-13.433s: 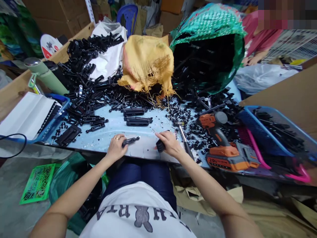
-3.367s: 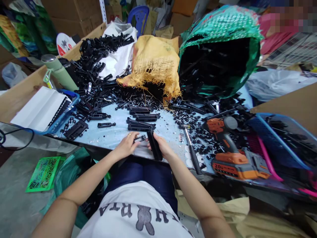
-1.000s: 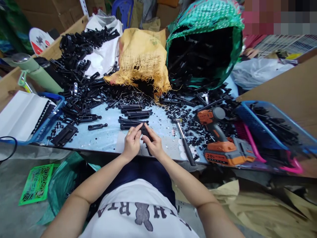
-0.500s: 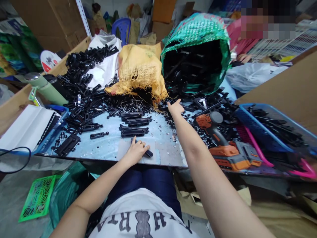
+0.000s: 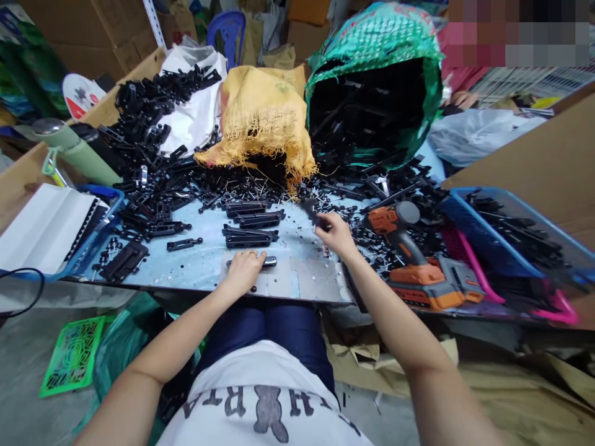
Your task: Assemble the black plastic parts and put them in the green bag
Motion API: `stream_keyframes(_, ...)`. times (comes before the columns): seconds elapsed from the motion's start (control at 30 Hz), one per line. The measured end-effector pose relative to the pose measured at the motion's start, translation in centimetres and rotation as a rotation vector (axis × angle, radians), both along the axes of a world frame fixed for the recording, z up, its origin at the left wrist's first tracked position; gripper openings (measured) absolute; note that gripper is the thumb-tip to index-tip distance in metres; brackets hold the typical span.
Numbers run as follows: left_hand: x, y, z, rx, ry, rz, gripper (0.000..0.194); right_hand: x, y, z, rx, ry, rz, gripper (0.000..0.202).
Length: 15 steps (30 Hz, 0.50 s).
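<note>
Right hand (image 5: 335, 231), back from the green sack (image 5: 376, 87), now grips a black strip (image 5: 310, 212). Left hand (image 5: 245, 270) still presses flat on a black bar (image 5: 268, 262) at the desk (image 5: 204, 266) edge; assembly continues.

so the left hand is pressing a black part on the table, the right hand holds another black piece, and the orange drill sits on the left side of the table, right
Not quite: the orange drill lies on the right side of the table, as the head view shows. The left hand does press a black part, and the right hand holds another black piece.

Orange cordless drill (image 5: 421, 266) laid on desk (image 5: 204, 263) at right, blue basket (image 5: 515, 241) beside it. Yellow sack (image 5: 263, 118) and green sack (image 5: 376, 68) slumped at back. Green bottle (image 5: 74, 152) seen lying far left.
</note>
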<state>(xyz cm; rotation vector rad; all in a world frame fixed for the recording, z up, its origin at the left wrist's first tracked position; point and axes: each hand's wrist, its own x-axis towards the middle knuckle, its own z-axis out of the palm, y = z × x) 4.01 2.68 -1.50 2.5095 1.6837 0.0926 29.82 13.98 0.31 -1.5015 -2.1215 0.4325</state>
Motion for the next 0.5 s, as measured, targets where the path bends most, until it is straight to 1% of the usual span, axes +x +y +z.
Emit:
stream_keyframes(0.03, 0.0, -0.2, 0.0, -0.016, -0.019, -0.016, 0.032, 0.2, -2.1, -0.1, -0.007, -0.024, 0.179, 0.034)
stream_keyframes(0.07, 0.0, -0.4, 0.0, -0.032, -0.039, -0.042, 0.031, 0.2, -4.0, -0.2, -0.049, -0.069, 0.343, 0.029)
stream_keyframes(0.1, 0.1, -0.5, 0.1, -0.048, -0.061, -0.075, 0.031, 0.1, -5.7, -0.3, -0.102, -0.134, 0.474, 0.026)
stream_keyframes(0.13, 0.2, -0.6, 0.2, -0.064, -0.083, -0.106, 0.033, -0.1, -7.1, -0.4, -0.148, -0.216, 0.569, 0.025)
stream_keyframes(0.17, 0.3, -0.7, 0.3, -0.080, -0.104, -0.130, 0.036, -0.4, -8.2, -0.4, -0.176, -0.304, 0.618, 0.025)
stream_keyframes(0.23, 0.5, -0.6, 0.5, -0.113, -0.140, -0.147, 0.040, -1.2, -9.5, -0.6, -0.175, -0.449, 0.614, 0.030)
stream_keyframes(0.3, 0.8, -0.5, 0.6, -0.132, -0.164, -0.144, 0.043, -2.0, -10.1, -0.7, -0.157, -0.524, 0.568, 0.034)
stream_keyframes(0.43, 1.0, -0.6, 0.2, -0.099, -0.186, -0.140, 0.063, -3.0, -10.8, -0.6, -0.117, -0.571, 0.483, 0.036)
stream_keyframes(0.5, 1.0, -0.8, 0.0, -0.074, -0.198, -0.144, 0.066, -3.2, -11.3, -0.5, -0.125, -0.577, 0.462, 0.035)
